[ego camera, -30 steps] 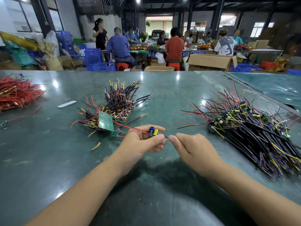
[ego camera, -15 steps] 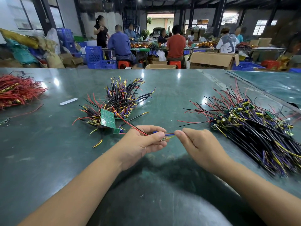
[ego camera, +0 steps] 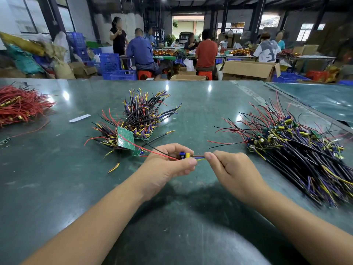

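Note:
My left hand (ego camera: 168, 161) grips a small circuit module (ego camera: 184, 155) with blue and yellow parts, just above the green table (ego camera: 57, 188). Red and black leads trail from it to the left. My right hand (ego camera: 231, 169) pinches the module's yellow, blue and red wires (ego camera: 199, 158) between thumb and forefinger, close to the left hand. A pile of wired modules (ego camera: 139, 119) with a green circuit board (ego camera: 125, 138) lies just beyond the left hand. A larger heap of wired modules (ego camera: 298, 146) lies to the right of my right hand.
A bundle of red wires (ego camera: 19, 106) lies at the far left edge. A white strip (ego camera: 79, 118) and a loose yellow-black wire piece (ego camera: 113, 167) lie on the table. Several people sit at benches behind, among cardboard boxes (ego camera: 248, 70) and blue crates (ego camera: 109, 63).
The module's blue and yellow parts, hidden by my left fingers half a second ago, show again above the thumb. Both hands stay close together over the same spot.

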`<state>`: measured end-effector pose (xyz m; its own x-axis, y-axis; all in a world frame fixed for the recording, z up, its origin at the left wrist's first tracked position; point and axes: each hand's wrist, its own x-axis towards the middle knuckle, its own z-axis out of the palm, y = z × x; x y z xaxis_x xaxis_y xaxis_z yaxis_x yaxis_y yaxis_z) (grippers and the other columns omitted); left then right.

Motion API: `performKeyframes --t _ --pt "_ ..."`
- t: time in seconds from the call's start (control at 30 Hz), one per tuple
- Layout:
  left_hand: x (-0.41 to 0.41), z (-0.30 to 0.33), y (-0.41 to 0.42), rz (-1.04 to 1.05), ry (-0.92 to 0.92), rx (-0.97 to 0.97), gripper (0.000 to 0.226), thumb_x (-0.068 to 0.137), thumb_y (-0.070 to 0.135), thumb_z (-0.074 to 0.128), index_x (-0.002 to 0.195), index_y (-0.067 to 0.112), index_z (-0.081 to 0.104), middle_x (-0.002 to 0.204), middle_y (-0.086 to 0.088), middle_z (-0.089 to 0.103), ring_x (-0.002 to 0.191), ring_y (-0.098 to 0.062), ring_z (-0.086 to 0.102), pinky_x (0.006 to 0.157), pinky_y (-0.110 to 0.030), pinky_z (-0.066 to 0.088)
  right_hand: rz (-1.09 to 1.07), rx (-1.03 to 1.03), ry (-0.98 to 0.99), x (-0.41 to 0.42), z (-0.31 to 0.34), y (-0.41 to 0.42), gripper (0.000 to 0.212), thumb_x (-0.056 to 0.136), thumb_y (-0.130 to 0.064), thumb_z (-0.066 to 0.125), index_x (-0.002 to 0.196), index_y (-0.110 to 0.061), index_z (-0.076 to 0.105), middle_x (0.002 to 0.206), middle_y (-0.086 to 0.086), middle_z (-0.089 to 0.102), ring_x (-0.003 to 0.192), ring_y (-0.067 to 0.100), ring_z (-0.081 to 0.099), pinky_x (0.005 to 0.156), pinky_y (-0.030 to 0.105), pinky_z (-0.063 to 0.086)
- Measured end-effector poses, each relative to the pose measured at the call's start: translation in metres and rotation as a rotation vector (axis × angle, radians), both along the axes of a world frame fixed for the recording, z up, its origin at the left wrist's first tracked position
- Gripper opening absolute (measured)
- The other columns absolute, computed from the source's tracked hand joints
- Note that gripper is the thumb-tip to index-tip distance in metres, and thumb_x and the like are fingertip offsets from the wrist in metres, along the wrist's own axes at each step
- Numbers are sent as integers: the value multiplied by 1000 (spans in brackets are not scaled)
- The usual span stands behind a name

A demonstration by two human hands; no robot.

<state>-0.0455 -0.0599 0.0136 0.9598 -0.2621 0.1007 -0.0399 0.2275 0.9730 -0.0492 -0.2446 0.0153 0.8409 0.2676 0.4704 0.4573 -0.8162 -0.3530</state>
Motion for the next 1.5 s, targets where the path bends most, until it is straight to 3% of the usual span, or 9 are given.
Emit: performKeyframes --t 0.23,0.33,0.57,0.77,0.93,1.07,1.2,1.33,1.5 --pt "6 0 5 71 -88 40 23 81 -6 62 74 14 69 65 -3 63 54 -9 58 56 -18 50 164 -61 68 -3 1 3 49 94 -59 17 63 -24 31 51 -4 34 55 31 37 55 45 36" --pt "8 1 10 119 -109 17 14 77 -1 64 78 13 67 65 1 64 54 -7 58 57 -16 51 114 -107 89 0 -2 1 57 83 -65 7 72 -17 38 59 2 47 64 33 44 62 44 37" --pt "9 6 14 93 -102 -96 11 71 16 63 79 13 71 67 -5 67 57 -11 63 58 -19 53 103 -89 61 2 0 -1 57 81 -67 8 61 -17 27 51 -1 33 57 29 32 58 42 32" --pt "8 0 12 58 -147 41 24 80 25 57 97 12 68 81 -10 72 67 -15 67 64 -23 55 123 -91 -74 0 -4 -1 38 97 -45 27 96 -17 52 70 -8 46 75 33 53 62 41 40" --pt "15 3 18 192 -147 87 40 76 33 63 114 21 60 102 -2 73 88 -11 69 69 -20 54 -247 29 -323 18 9 -24 27 98 -25 44 86 -4 56 69 23 62 64 45 57 53 38 29" --pt "29 -2 32 550 -348 433 31 87 -3 58 95 26 64 91 8 69 83 -2 63 77 -10 45 -658 -32 -288 38 24 -91 33 100 -23 41 91 3 59 84 31 63 77 46 60 64 42 42" --pt "39 -11 49 722 -383 982 42 76 0 56 109 23 67 107 2 66 108 -24 49 96 -25 35 -874 -147 -243 41 17 -123 32 84 -20 62 107 2 62 115 28 54 108 44 43 89 49 33" --pt "39 -18 52 554 -270 1382 44 77 22 60 120 32 60 123 2 55 117 -28 34 104 -30 24 -605 -85 -384 41 11 -96 21 81 -14 63 100 -6 68 113 20 58 108 42 44 91 46 34" --pt "37 -14 57 559 -355 1403 29 85 10 56 104 25 71 104 -1 68 101 -28 50 90 -30 33 -150 3 -292 24 -5 -39 14 75 1 69 87 -5 71 100 14 62 92 37 56 83 41 47"
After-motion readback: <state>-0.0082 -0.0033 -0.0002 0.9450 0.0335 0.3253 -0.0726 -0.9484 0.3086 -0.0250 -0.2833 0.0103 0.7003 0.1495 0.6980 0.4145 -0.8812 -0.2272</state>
